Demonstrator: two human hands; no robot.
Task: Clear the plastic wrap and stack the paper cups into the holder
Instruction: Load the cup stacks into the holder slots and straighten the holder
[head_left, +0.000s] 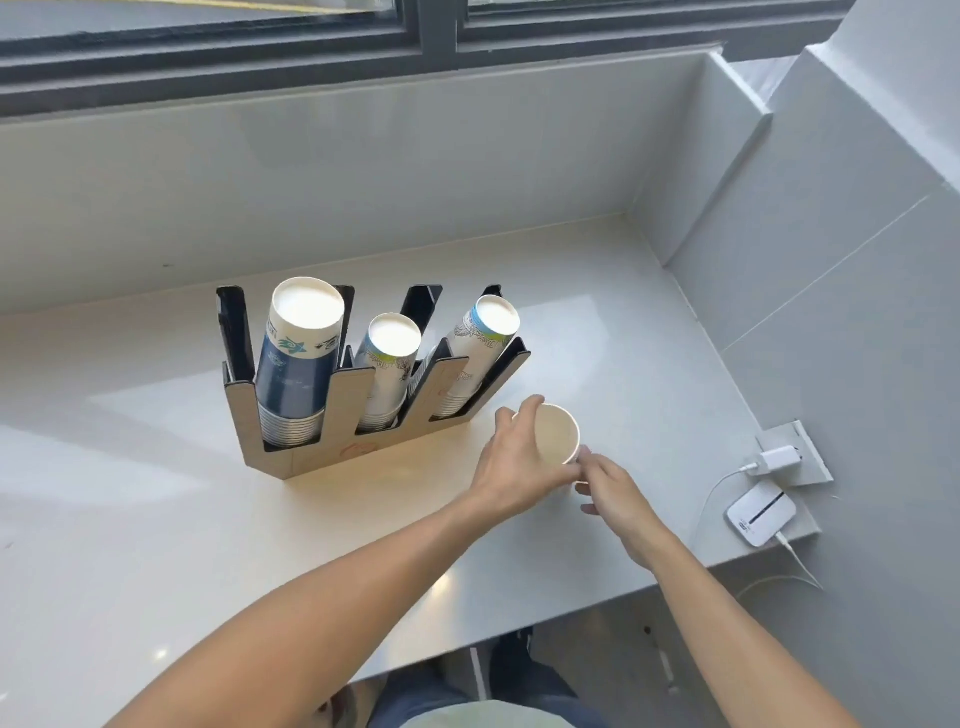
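Paper cup (557, 434), open mouth up, is sitting low over the counter (130, 519) just right of the holder (311, 457), the left hand (514, 462) grasping its near side and the right hand (618, 493) pinching near its rim. Three holder slots are already carrying inverted stacks and no plastic wrap is showing, so this looks like a late, leftover cup. Room is opening up left and front; the counter edge, charger (774, 460) and small white device (761, 512) are crowding the right.

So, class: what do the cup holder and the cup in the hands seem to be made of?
Cup holder: looks like pale wood or board, with a matte front and dark glossy dividers. Cup: probably paper, with a matte cream inside and a thin rolled rim; both hands grip it.
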